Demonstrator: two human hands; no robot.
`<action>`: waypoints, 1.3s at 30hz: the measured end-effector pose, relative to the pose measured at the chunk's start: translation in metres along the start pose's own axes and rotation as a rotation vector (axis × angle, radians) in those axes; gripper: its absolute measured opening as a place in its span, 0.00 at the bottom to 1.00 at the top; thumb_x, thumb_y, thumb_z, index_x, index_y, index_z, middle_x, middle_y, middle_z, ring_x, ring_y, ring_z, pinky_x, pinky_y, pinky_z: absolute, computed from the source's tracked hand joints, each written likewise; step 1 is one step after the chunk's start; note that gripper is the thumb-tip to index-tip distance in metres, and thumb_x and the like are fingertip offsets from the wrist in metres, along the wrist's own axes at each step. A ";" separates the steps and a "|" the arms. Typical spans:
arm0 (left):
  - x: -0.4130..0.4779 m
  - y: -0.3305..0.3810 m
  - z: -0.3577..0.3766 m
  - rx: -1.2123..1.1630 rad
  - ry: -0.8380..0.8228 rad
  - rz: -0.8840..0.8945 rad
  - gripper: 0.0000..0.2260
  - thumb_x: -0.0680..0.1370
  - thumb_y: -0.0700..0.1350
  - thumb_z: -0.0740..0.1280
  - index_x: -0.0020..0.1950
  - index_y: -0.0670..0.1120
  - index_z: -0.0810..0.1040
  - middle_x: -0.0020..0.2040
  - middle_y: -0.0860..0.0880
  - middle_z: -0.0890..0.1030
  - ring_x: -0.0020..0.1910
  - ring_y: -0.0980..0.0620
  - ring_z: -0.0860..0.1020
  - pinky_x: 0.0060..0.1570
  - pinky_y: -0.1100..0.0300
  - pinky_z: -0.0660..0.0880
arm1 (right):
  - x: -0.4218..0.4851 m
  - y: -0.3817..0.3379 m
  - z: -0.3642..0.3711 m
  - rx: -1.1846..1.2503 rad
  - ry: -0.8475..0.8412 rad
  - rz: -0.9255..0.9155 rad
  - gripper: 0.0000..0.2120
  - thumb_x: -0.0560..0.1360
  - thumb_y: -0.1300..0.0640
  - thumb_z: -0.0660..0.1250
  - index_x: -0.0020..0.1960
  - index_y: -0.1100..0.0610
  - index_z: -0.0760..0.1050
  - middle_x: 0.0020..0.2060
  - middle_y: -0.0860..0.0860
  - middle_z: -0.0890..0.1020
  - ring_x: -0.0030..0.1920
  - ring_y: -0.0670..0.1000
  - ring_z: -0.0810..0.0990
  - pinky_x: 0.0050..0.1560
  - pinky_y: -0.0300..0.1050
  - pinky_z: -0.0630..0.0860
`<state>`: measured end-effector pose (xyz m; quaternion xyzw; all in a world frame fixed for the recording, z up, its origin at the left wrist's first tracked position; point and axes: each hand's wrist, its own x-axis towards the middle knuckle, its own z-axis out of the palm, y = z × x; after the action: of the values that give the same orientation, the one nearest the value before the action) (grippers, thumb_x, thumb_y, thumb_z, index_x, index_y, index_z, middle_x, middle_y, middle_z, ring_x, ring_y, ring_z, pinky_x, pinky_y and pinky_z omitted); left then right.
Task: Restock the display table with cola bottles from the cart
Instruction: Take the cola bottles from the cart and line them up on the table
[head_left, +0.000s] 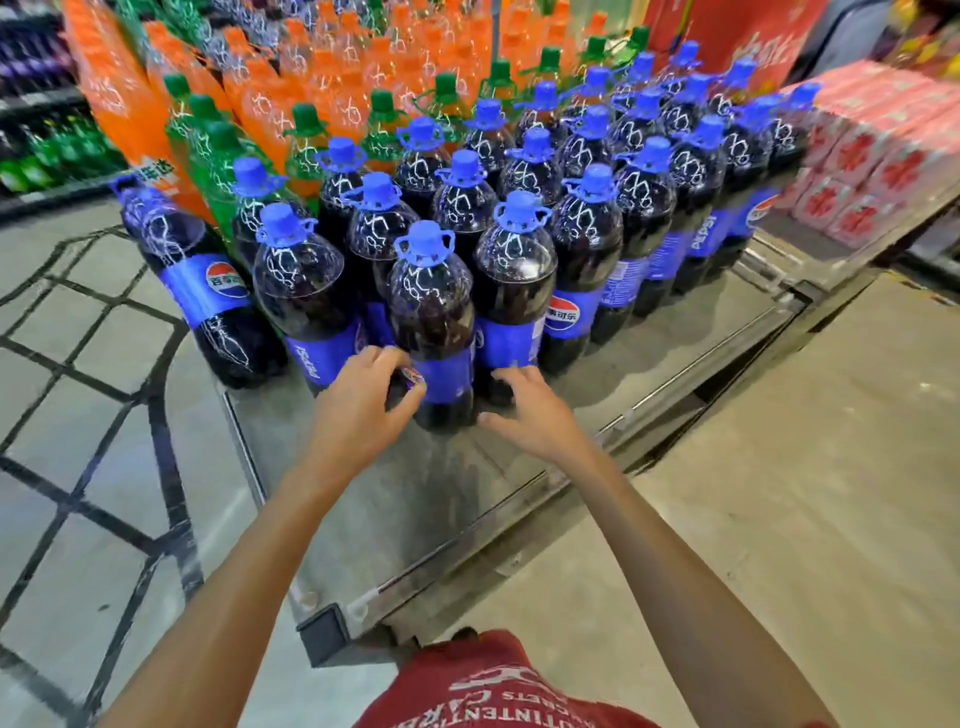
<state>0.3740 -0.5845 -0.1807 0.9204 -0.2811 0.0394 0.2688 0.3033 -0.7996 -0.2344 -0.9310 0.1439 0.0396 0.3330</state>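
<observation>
Cola bottles (587, 244) stand in rows on the display table (415, 499), other soda bottles (322, 78) behind them, stacked cartons (872, 150) at right.

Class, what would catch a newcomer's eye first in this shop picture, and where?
A block of dark cola bottles with blue caps fills the low display table's middle. Behind it stand bright orange bottles and green bottles. At the front, the left hand holds the nearest bottle, the right hand close beside it.
</observation>
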 end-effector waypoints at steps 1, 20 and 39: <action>-0.004 0.009 -0.005 0.076 -0.032 0.053 0.12 0.78 0.52 0.70 0.58 0.48 0.78 0.55 0.50 0.79 0.57 0.46 0.77 0.49 0.50 0.75 | -0.008 0.003 -0.008 -0.064 -0.029 0.008 0.34 0.76 0.44 0.72 0.76 0.55 0.65 0.68 0.55 0.69 0.67 0.56 0.74 0.65 0.55 0.74; -0.090 0.278 0.031 0.646 -0.578 0.766 0.29 0.79 0.61 0.65 0.75 0.49 0.64 0.70 0.44 0.72 0.69 0.40 0.70 0.64 0.47 0.70 | -0.336 0.091 -0.112 -0.446 0.034 0.548 0.32 0.79 0.42 0.67 0.77 0.54 0.63 0.72 0.58 0.69 0.71 0.62 0.68 0.67 0.57 0.69; -0.345 0.557 0.149 0.526 -0.595 1.605 0.24 0.82 0.58 0.61 0.75 0.49 0.65 0.68 0.45 0.73 0.66 0.42 0.72 0.62 0.48 0.69 | -0.724 0.176 -0.102 -0.164 0.303 1.285 0.29 0.78 0.46 0.67 0.75 0.56 0.66 0.69 0.58 0.71 0.69 0.61 0.71 0.65 0.56 0.72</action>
<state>-0.2276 -0.8790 -0.1218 0.4505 -0.8804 0.0384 -0.1434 -0.4428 -0.8187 -0.1399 -0.6778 0.7119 0.1098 0.1472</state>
